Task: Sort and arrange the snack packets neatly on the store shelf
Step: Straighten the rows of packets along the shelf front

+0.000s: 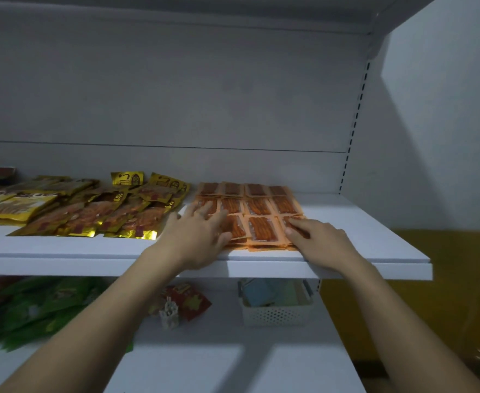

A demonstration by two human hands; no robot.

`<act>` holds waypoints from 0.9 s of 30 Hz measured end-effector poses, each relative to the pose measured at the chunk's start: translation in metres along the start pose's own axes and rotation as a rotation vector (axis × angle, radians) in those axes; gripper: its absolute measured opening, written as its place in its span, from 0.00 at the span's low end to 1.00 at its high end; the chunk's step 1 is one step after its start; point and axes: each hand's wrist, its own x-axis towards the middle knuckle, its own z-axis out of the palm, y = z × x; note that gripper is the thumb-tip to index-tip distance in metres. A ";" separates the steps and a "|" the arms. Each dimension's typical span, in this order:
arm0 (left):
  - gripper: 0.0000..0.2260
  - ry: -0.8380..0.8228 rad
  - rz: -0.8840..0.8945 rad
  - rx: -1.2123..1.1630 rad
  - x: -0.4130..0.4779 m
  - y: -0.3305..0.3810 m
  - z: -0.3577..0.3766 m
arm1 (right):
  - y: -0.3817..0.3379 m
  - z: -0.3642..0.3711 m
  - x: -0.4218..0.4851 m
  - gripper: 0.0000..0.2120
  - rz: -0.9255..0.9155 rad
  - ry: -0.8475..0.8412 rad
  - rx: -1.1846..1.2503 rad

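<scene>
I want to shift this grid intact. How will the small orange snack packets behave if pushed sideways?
The small orange snack packets look thin and flat, so probably light and floppy. Their film likely slides easily on the smooth white shelf. Laid loose and overlapping, they would probably ride over each other.
</scene>
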 end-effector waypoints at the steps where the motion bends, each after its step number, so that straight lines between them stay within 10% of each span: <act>1: 0.27 0.021 0.055 -0.013 0.003 0.007 0.001 | 0.001 0.002 -0.002 0.25 -0.006 0.016 -0.003; 18: 0.20 0.085 0.176 -0.140 0.004 0.014 0.011 | 0.005 0.011 -0.005 0.28 -0.016 0.118 -0.062; 27: 0.23 0.157 0.071 -0.186 -0.008 -0.017 0.013 | -0.046 0.002 -0.002 0.25 -0.311 0.055 -0.051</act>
